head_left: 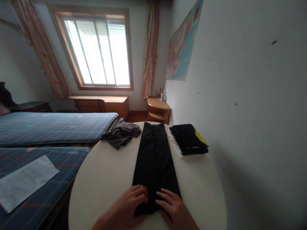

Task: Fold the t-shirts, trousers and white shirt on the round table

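A pair of black trousers (154, 156) lies lengthwise down the middle of a round white table (107, 179). At the near end, my left hand (130, 203) holds the left corner, its fingers curled over the cloth and its thumb low at the edge. My right hand (174, 206) grips the near right corner, fingers slightly apart on top and thumb by the edge. To the right of the trousers sits a stack of folded clothes (188, 139), black with a yellow patch on top and white beneath. A crumpled dark grey garment (123, 132) lies at the far left.
Left of the table stand beds with blue plaid mattresses (55, 127), and a sheet of paper (27, 180) rests on the nearer one. A white wall (251, 134) runs close along the right. Beyond the table are a wooden corner shelf (158, 103) and a desk (115, 99) under the window.
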`<state>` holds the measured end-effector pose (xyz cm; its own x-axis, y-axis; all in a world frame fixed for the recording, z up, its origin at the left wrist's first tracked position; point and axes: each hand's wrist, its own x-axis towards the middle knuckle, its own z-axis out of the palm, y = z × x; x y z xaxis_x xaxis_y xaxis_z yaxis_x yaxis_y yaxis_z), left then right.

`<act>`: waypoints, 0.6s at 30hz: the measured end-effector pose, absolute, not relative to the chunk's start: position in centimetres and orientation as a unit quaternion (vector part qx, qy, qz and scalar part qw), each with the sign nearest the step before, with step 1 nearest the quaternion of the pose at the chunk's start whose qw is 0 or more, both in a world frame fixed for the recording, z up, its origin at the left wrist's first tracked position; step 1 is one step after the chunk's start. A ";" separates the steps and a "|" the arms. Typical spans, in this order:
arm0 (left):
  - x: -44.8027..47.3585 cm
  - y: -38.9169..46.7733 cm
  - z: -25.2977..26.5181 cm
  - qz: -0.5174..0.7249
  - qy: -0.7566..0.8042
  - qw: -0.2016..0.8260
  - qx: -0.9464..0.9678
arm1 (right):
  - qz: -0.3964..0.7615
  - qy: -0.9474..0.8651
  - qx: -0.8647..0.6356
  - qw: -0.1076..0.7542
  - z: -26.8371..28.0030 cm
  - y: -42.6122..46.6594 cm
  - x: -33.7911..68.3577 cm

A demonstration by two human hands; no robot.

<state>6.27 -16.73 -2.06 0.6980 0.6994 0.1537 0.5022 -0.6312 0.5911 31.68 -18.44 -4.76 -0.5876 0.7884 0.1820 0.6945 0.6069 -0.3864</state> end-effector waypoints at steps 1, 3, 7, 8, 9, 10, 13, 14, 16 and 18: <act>6.1 -16.8 -1.9 0.182 0.341 0.259 0.885 | 0.138 -0.878 -0.424 0.172 -4.8 -18.4 31.7; 5.7 -16.8 -1.7 0.162 0.354 0.247 0.887 | 0.133 -0.876 -0.429 0.175 -4.9 -18.3 31.7; 4.8 -17.0 -1.4 0.115 0.396 0.211 0.886 | 0.104 -0.891 -0.408 0.168 -5.0 -18.0 31.8; 4.6 -17.1 -1.4 0.109 0.401 0.205 0.886 | 0.097 -0.897 -0.398 0.165 -5.0 -18.0 31.9; 4.4 -17.1 -1.4 0.107 0.401 0.199 0.888 | 0.091 -0.903 -0.388 0.163 -5.0 -18.0 31.9; 4.2 -17.2 -1.4 0.108 0.397 0.195 0.891 | 0.086 -0.907 -0.380 0.161 -5.0 -18.1 32.0; 3.7 -17.2 -1.3 0.116 0.371 0.184 0.903 | 0.081 -0.913 -0.366 0.160 -4.8 -18.2 32.5; 3.4 -17.2 -1.1 0.121 0.368 0.179 0.904 | 0.084 -0.913 -0.365 0.159 -4.7 -18.2 32.7; 3.0 -17.2 -0.8 0.130 0.377 0.171 0.901 | 0.104 -0.912 -0.366 0.152 -4.2 -18.3 33.0; 2.5 -17.2 -0.6 0.138 0.389 0.175 0.894 | 0.141 -0.904 -0.378 0.139 -3.5 -18.4 33.3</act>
